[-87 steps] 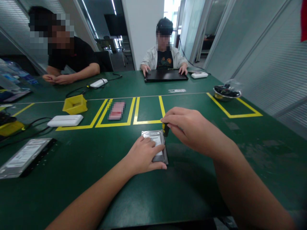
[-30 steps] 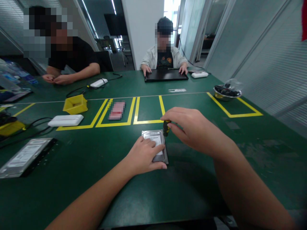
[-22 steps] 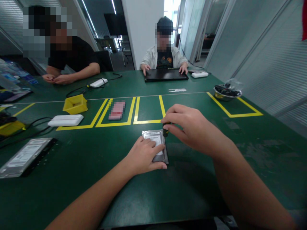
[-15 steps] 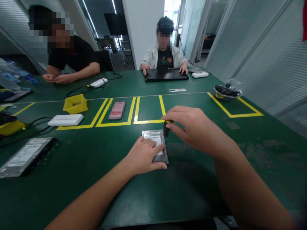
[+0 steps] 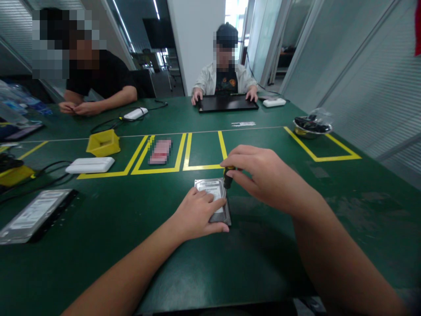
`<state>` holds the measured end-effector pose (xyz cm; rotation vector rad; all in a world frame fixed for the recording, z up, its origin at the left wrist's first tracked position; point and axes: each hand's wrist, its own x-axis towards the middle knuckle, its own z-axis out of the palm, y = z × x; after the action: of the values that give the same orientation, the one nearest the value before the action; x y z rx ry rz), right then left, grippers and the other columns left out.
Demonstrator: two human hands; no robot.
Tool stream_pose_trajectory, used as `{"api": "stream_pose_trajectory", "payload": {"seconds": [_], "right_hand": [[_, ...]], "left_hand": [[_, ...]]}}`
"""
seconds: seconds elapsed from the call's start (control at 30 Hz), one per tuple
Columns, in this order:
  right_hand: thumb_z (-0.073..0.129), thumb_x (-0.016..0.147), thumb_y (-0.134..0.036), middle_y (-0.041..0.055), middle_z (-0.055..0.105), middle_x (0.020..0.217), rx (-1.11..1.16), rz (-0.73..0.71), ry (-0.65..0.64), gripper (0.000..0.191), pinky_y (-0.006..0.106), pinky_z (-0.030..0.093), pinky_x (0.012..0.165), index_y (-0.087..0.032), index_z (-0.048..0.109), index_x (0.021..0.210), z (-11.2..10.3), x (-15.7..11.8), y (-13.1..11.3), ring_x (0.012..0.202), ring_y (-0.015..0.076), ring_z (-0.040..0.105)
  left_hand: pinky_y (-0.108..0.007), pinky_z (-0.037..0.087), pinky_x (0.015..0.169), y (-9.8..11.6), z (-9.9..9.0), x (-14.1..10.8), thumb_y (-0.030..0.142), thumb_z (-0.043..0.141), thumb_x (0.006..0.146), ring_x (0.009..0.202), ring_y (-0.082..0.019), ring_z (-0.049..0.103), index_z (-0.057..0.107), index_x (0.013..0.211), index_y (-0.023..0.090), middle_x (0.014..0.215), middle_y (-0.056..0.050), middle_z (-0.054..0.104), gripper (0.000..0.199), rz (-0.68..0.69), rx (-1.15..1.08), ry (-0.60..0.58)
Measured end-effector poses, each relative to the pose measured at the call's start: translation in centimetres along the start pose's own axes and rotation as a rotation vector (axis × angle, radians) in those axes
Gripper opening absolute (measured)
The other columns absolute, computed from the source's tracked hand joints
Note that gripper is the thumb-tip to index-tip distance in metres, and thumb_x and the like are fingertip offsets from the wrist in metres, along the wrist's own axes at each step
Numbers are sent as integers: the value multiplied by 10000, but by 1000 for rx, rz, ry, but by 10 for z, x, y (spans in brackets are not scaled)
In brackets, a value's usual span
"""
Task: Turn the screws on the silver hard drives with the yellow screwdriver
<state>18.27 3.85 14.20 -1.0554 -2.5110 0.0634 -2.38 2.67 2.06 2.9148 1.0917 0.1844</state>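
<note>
A silver hard drive [image 5: 214, 186] with a white label lies flat on the green table. Across its lower left lies my left hand [image 5: 199, 213], fingers over the label and thumb along the near edge, gripping it against the tabletop. My right hand [image 5: 263, 173] is closed around the top of a short black and yellow screwdriver [image 5: 227, 179]. The screwdriver stands nearly upright at the drive's upper right edge; its tip is too small to make out. Part of the drive is hidden under my left hand.
Left of me lies a larger hard drive [image 5: 36, 215]. Beyond it are a white power strip [image 5: 90, 165] and a yellow bin [image 5: 103, 142]. A bowl of dark parts [image 5: 312, 127] stands far right. Across the table, one person holds a black panel [image 5: 228, 103]; another person [image 5: 101, 83] sits left.
My right hand and the screwdriver have shifted very slightly, with the fingers turned a little on the handle. My left hand and the drive stay put.
</note>
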Motion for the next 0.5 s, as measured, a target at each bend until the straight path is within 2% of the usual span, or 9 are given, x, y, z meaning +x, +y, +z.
{"api": "stream_pose_trajectory", "payload": {"seconds": [0.3, 0.5], "right_hand": [[504, 933, -137, 95, 659, 1028, 22, 1, -6, 214, 289, 442, 796, -141, 718, 933, -1, -2, -1, 913, 178, 594], [524, 940, -165, 87, 663, 933, -19, -13, -4, 201, 282, 433, 745, -133, 720, 905, 0, -1, -1, 857, 178, 590]], "left_hand": [[-402, 334, 779, 0, -1, 0, 782, 407, 840, 906, -298, 608, 562, 1251, 264, 957, -86, 666, 679, -5, 5, -15], [-401, 336, 773, 1, -1, 0, 779, 413, 840, 902, -298, 611, 563, 1254, 265, 954, -86, 667, 677, -5, 4, -12]]}}
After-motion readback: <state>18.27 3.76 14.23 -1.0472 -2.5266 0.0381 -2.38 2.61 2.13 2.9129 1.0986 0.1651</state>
